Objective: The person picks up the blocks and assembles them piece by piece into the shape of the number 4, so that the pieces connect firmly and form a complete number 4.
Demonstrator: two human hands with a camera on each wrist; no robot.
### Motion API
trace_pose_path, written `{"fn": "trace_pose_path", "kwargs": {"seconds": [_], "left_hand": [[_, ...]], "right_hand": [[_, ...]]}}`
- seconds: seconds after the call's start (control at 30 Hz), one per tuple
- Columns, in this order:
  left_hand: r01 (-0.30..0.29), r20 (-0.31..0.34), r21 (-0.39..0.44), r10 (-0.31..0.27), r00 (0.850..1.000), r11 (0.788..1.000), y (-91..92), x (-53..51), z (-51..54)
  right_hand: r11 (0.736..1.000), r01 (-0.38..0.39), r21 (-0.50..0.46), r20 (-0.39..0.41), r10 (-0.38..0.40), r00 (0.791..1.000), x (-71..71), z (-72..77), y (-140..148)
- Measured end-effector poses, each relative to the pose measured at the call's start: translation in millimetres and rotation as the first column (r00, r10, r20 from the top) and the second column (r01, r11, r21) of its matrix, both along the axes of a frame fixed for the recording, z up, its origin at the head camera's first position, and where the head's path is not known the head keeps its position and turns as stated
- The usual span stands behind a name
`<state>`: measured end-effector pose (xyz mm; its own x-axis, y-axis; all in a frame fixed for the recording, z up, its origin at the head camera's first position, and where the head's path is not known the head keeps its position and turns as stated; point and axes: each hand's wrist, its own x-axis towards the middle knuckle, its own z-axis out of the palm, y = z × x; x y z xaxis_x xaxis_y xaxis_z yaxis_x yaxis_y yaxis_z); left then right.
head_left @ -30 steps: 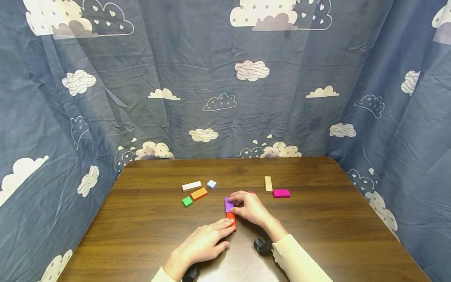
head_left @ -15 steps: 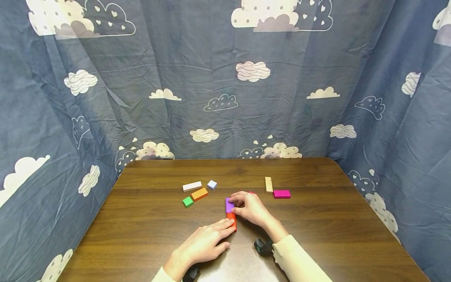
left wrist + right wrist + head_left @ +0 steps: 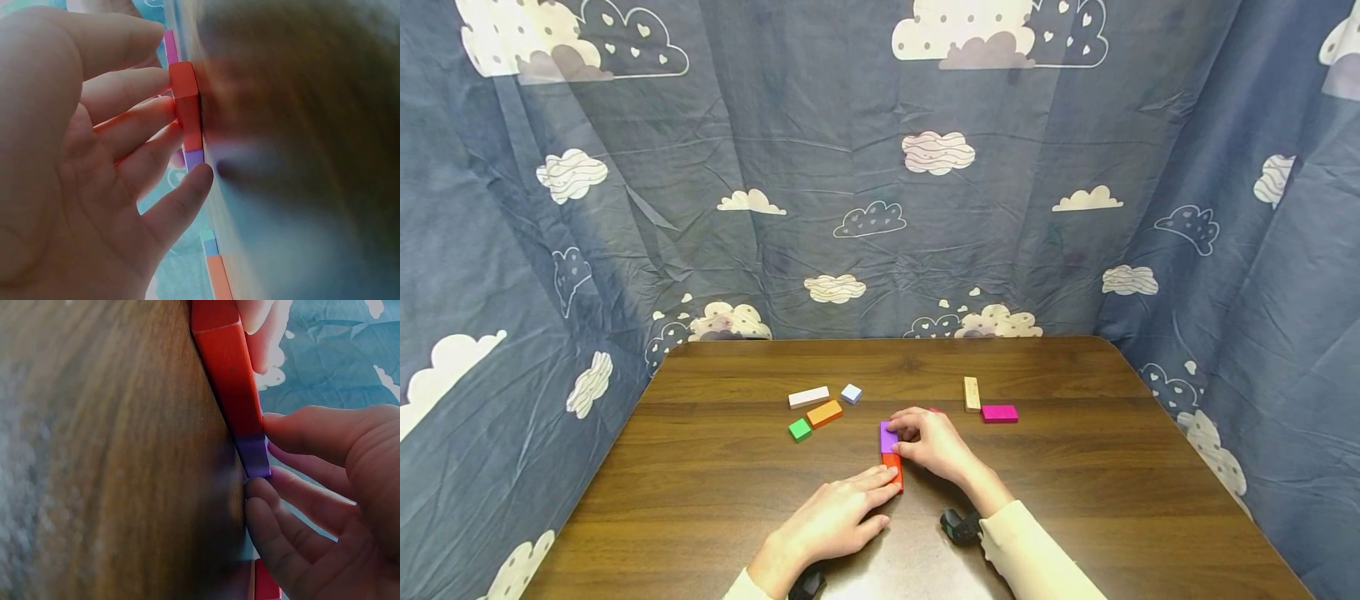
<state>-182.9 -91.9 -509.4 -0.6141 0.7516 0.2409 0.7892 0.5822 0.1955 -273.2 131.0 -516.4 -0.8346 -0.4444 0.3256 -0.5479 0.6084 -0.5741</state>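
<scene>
A purple block (image 3: pixel 887 437) lies end to end with a red block (image 3: pixel 891 460) near the middle of the table. My left hand (image 3: pixel 842 515) rests its fingertips on the red block from above, fingers fairly straight. In the left wrist view those fingers meet the upper face of the red block (image 3: pixel 190 119). Thumb and fingers of my right hand (image 3: pixel 934 442) pinch the purple block. From the right wrist view, the thumb touches near where the purple block (image 3: pixel 252 453) meets the red one, and other fingers lie at its far end.
Left on the wooden table (image 3: pixel 700 500) lie white (image 3: pixel 808 397), pale blue (image 3: pixel 852 393), orange (image 3: pixel 825 414) and green (image 3: pixel 801 430) blocks. Rightward are a beige block (image 3: pixel 972 394) and a magenta block (image 3: pixel 1000 414). A pinkish-red piece (image 3: pixel 936 409) is mostly hidden behind my right hand.
</scene>
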Motion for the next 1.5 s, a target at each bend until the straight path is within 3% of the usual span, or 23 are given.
{"fn": "trace_pose_path", "kwargs": {"seconds": [0.23, 0.63, 1.03, 1.27, 1.5], "left_hand": [[-0.004, -0.004, -0.008, 0.004, 1.0, 1.0, 0.6, -0.1, -0.5], [0.024, -0.069, 0.007, -0.023, 0.997, 1.0, 0.6, -0.7, -4.3], [0.016, -0.063, -0.009, -0.017, 0.998, 1.0, 3.8, -0.2, -3.0], [0.045, -0.093, 0.004, -0.045, 0.995, 0.999, 5.0, -3.4, -3.0], [0.019, -0.023, 0.017, -0.019, 1.0, 1.0, 2.5, -5.5, -2.1]], "right_hand": [[1.0, -0.005, -0.006, 0.015, 0.005, 1.0, 1.2, 2.3, 0], [1.0, -0.011, 0.018, 0.009, 0.011, 1.0, 0.7, 2.6, 1], [0.999, -0.001, 0.035, -0.01, 0.001, 1.0, 0.5, 3.5, 4], [1.0, -0.002, 0.013, 0.008, 0.002, 1.0, 0.3, 4.8, 7], [0.998, 0.033, -0.056, 0.025, -0.032, 0.999, 0.3, 18.0, 12]]}}
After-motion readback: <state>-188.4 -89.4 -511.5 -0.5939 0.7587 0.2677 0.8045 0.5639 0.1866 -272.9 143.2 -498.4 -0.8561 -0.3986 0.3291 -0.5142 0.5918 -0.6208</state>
